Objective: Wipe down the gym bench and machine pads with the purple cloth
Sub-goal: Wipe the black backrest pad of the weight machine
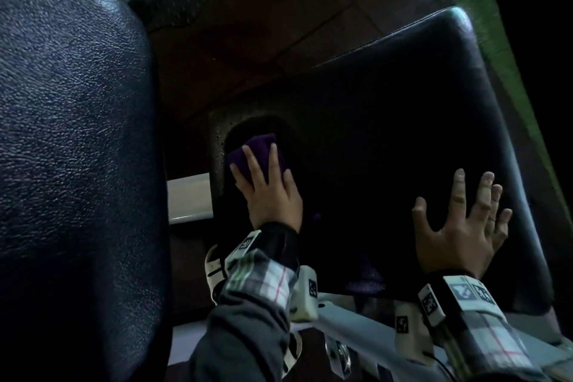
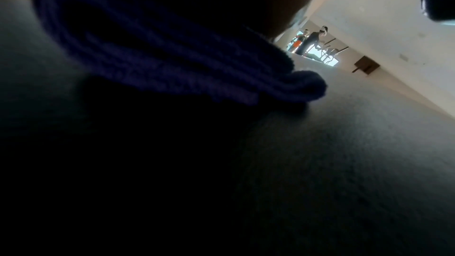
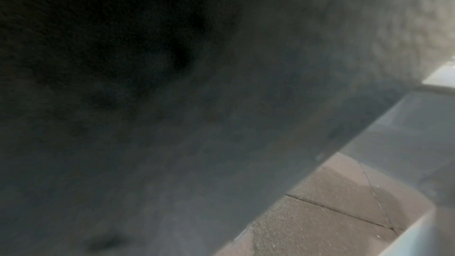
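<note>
Ahead of both hands, the dark seat pad (image 1: 387, 133) runs on to its rounded far corner. Under the left hand (image 1: 269, 192), the folded purple cloth (image 1: 254, 155) lies flat on the pad, pressed by straight fingers. Right hand (image 1: 462, 226) rests there too, fingers spread, holding nothing.

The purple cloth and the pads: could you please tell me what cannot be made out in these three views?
- Head view: most of the cloth lies hidden under the left hand.
- Head view: the pad is too dark to show which parts are wiped.
- Left wrist view: the distant people are too small to tell.
- Right wrist view: the right hand is out of sight; only blurred pad surface fills it.
</note>
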Demonstrator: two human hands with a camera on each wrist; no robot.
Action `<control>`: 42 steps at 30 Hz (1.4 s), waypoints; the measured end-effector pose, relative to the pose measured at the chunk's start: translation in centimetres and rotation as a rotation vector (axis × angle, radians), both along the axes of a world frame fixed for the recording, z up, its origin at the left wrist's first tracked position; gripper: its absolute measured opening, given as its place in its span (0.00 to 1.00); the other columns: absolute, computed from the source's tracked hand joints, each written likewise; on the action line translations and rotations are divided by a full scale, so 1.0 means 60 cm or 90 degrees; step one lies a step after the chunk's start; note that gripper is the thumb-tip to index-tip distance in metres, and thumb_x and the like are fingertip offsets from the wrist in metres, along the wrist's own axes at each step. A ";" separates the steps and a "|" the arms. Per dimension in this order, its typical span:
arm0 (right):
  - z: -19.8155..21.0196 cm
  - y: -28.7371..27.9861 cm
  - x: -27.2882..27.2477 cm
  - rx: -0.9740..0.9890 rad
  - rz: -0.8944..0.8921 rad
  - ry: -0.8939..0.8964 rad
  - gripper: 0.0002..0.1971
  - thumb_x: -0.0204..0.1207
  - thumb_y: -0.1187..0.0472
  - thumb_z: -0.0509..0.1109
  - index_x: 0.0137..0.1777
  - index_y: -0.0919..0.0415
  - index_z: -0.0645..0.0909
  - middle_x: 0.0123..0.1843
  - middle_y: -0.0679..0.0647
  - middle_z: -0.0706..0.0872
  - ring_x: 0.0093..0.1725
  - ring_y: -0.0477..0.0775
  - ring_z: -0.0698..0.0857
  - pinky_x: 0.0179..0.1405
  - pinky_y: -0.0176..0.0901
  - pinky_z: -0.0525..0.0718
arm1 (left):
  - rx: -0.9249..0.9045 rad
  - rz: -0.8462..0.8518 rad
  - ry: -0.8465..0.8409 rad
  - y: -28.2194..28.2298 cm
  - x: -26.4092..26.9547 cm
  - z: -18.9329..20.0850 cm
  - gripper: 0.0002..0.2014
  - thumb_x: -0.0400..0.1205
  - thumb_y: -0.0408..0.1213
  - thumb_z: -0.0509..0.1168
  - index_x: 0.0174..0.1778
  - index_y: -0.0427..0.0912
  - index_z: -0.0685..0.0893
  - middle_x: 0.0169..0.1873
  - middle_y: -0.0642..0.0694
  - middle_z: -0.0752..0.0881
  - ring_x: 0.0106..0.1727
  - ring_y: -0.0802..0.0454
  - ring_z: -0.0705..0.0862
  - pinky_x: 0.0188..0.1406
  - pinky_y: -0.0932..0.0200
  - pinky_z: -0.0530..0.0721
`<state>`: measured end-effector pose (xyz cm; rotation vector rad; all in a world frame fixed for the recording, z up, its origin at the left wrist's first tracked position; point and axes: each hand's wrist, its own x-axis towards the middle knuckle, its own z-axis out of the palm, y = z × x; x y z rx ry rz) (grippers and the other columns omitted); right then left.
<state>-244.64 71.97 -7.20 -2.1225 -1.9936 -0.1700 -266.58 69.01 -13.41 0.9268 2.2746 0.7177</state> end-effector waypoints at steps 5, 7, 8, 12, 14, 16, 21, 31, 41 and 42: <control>0.003 0.002 0.000 -0.011 -0.003 0.002 0.36 0.75 0.39 0.55 0.81 0.52 0.59 0.84 0.58 0.53 0.83 0.57 0.50 0.81 0.59 0.46 | 0.093 -0.120 0.117 -0.016 0.022 -0.004 0.26 0.84 0.49 0.51 0.79 0.50 0.71 0.83 0.38 0.59 0.81 0.25 0.54 0.68 0.46 0.58; 0.004 0.002 -0.001 -0.016 -0.002 0.006 0.36 0.75 0.38 0.54 0.81 0.52 0.59 0.84 0.58 0.53 0.83 0.57 0.50 0.81 0.59 0.45 | 0.100 -0.141 0.116 -0.043 0.031 -0.008 0.25 0.85 0.49 0.51 0.79 0.56 0.67 0.84 0.42 0.57 0.82 0.30 0.52 0.70 0.44 0.58; 0.005 0.002 -0.001 -0.018 -0.002 0.007 0.36 0.75 0.38 0.54 0.82 0.52 0.59 0.84 0.59 0.53 0.83 0.57 0.50 0.81 0.59 0.45 | 0.098 -0.141 0.099 -0.055 0.033 -0.010 0.24 0.85 0.50 0.50 0.79 0.59 0.63 0.84 0.45 0.55 0.83 0.33 0.50 0.72 0.43 0.58; 0.007 0.003 -0.003 -0.022 -0.004 0.014 0.36 0.74 0.38 0.54 0.81 0.52 0.59 0.84 0.58 0.52 0.83 0.56 0.49 0.81 0.59 0.45 | 0.071 -0.085 0.045 -0.077 0.022 -0.016 0.25 0.83 0.53 0.47 0.79 0.65 0.60 0.84 0.53 0.48 0.84 0.41 0.44 0.72 0.46 0.55; 0.007 0.002 -0.004 -0.021 -0.006 0.013 0.36 0.74 0.38 0.54 0.81 0.52 0.59 0.84 0.58 0.53 0.83 0.56 0.50 0.81 0.59 0.45 | 0.056 -0.045 0.038 -0.062 0.012 -0.013 0.26 0.83 0.54 0.47 0.80 0.62 0.64 0.84 0.52 0.47 0.84 0.39 0.44 0.73 0.47 0.56; 0.006 0.003 -0.005 -0.016 -0.007 0.011 0.36 0.74 0.39 0.55 0.81 0.53 0.60 0.84 0.58 0.53 0.83 0.57 0.50 0.81 0.59 0.45 | 0.034 -0.016 0.027 -0.034 -0.002 -0.008 0.26 0.85 0.52 0.51 0.81 0.60 0.63 0.85 0.50 0.47 0.85 0.36 0.42 0.77 0.46 0.55; 0.006 0.004 -0.004 -0.019 -0.011 0.008 0.36 0.74 0.39 0.55 0.81 0.53 0.60 0.84 0.58 0.53 0.83 0.57 0.50 0.81 0.58 0.45 | -0.021 0.012 -0.009 0.049 -0.020 0.016 0.26 0.88 0.45 0.54 0.83 0.61 0.57 0.85 0.51 0.41 0.84 0.38 0.36 0.79 0.45 0.52; 0.013 0.002 -0.007 -0.037 -0.014 0.019 0.37 0.73 0.38 0.54 0.81 0.52 0.60 0.84 0.57 0.52 0.83 0.55 0.49 0.81 0.58 0.45 | 0.109 -0.159 0.090 -0.026 0.021 -0.003 0.25 0.84 0.49 0.49 0.80 0.62 0.62 0.85 0.48 0.53 0.84 0.35 0.49 0.69 0.49 0.61; 0.013 0.001 -0.007 -0.048 -0.019 0.014 0.37 0.73 0.37 0.54 0.81 0.51 0.59 0.84 0.56 0.51 0.84 0.54 0.48 0.81 0.59 0.45 | 0.061 0.007 0.071 0.055 -0.065 -0.023 0.30 0.81 0.55 0.47 0.80 0.55 0.68 0.84 0.42 0.55 0.84 0.31 0.48 0.78 0.50 0.50; 0.012 0.001 -0.007 -0.044 -0.020 0.014 0.37 0.73 0.38 0.54 0.81 0.52 0.60 0.84 0.57 0.52 0.83 0.54 0.48 0.81 0.59 0.45 | 0.062 0.016 0.070 0.078 -0.078 -0.027 0.28 0.81 0.52 0.50 0.80 0.53 0.69 0.84 0.41 0.56 0.83 0.29 0.49 0.80 0.46 0.50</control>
